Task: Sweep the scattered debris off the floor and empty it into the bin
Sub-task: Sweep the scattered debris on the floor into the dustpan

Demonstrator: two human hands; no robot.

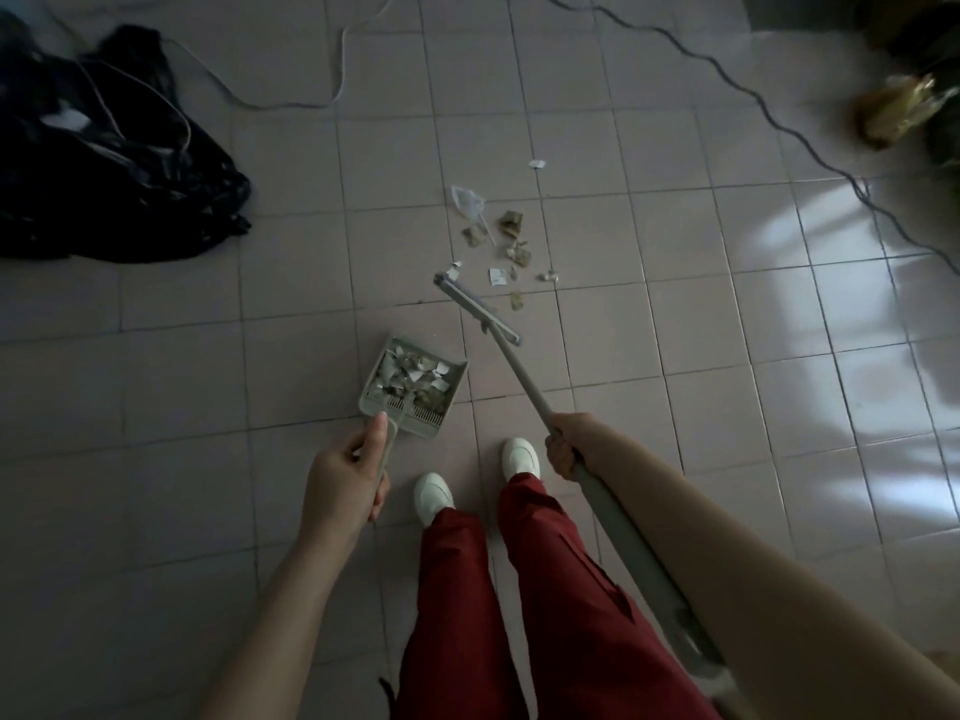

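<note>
Item 1, upper left of the frame: one heap of crumpled black plastic bag point(104, 163), lying on the pale square-tiled floor point(182, 356), with light strands across it.

Item 2, top centre-left: one thin white cord point(343, 59), looping over the tiles.

Item 3, lower centre-left: one left hand point(348, 470), fingers wrapped round the handle of the dustpan, thumb laid along its top.

Item 4, centre: one grey-beige plastic dustpan point(427, 420), rectangular with a comb edge, holding a pile of white and olive scraps.

Item 5, centre, just above the dustpan and beside the broom head: scattered debris point(511, 241), one loose cluster of roughly a dozen pieces. They are torn white paper, a crumpled clear wrapper and olive-brown crumpled bits. One white scrap lies apart, higher up.

Item 6, centre to lower right: one grey long-handled broom point(522, 379), its narrow bar head touching the cluster's lower edge.

Item 7, bottom centre: two white shoes point(434, 493) and dark red trousers point(519, 589).

Item 8, centre-right: one right hand point(569, 444), clenched round the broom shaft.

Item 9, top right: one dark wavy cable point(727, 70).

Item 10, upper right: one crumpled golden wrapper point(893, 109), blurred.
</note>
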